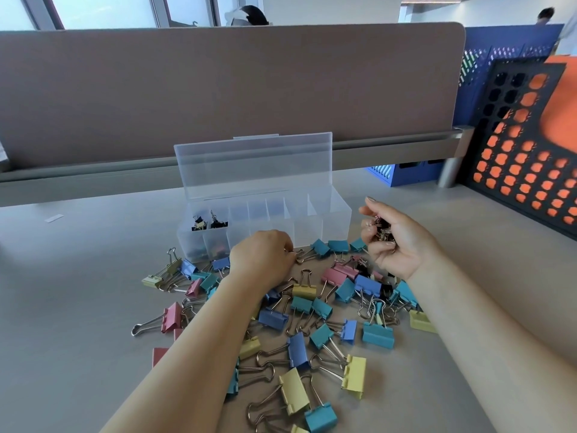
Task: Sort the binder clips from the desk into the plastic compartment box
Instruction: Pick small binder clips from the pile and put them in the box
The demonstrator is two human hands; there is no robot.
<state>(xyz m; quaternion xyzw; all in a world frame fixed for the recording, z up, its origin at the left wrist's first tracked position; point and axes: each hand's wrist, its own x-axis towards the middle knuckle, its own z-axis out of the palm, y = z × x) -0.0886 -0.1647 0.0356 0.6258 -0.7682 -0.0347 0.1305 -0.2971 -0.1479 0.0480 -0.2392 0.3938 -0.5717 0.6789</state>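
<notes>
A clear plastic compartment box stands open on the desk, its lid up; small black clips lie in its two leftmost compartments. A pile of coloured binder clips, blue, teal, yellow and pink, is spread in front of it. My left hand is palm down at the pile's far edge, fingers curled onto a clip by the box's front wall. My right hand is raised palm up to the right of the box, cupping a bunch of small dark clips.
A brown partition closes off the desk behind the box. A black and orange perforated panel leans at the right, with a blue bin beside it. A small strip of tape lies at the far left.
</notes>
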